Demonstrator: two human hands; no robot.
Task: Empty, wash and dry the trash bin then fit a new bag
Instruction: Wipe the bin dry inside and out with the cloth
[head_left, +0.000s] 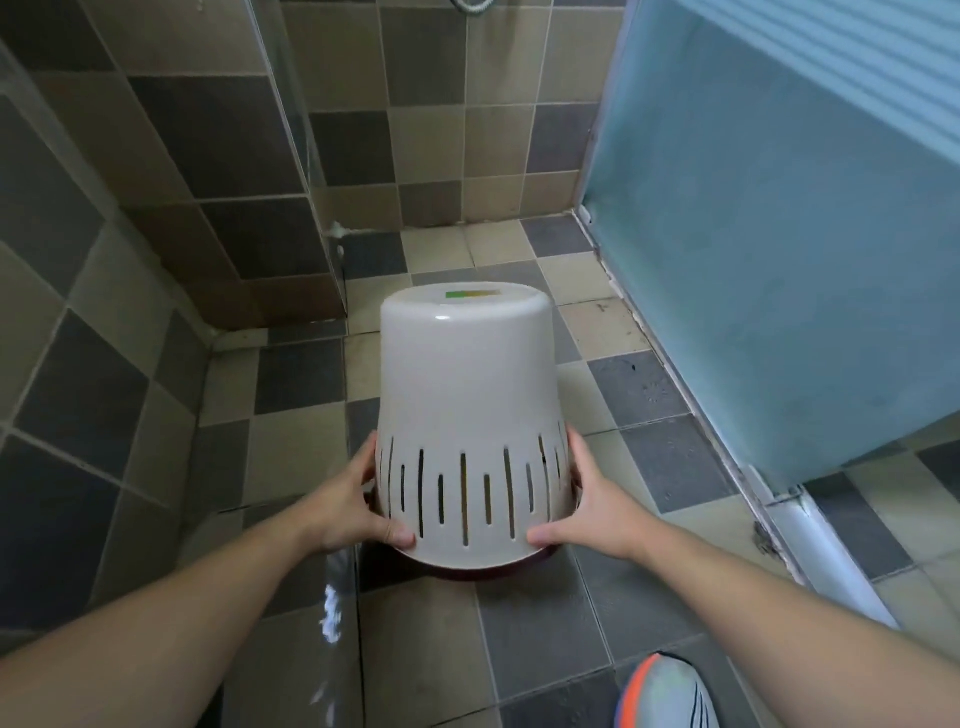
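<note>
floor of checkered grey and beige tiles (291, 379) lies open ahead of the person, closed in on the left by a tiled wall (78, 291) and a clear glass partition (306, 171) whose lower edge meets the floor. further back, the tiled corner (441, 156) ends the room, and on the right a frosted pale-blue door panel (769, 249) runs along a white sill (826, 551). a grey shoe with an orange edge (667, 693) shows at the bottom right.

in the middle, a white round plastic trash bin with vertical slots (467, 395) is upside down, its base up and bearing a green and yellow sticker (471, 294), with a dark red rim at its lower edge. the left hand (358, 504) grips its slotted side, thumb across the front, and the right hand (587, 504) grips the opposite side the same way. whether the rim touches the tiles i cannot tell.
</note>
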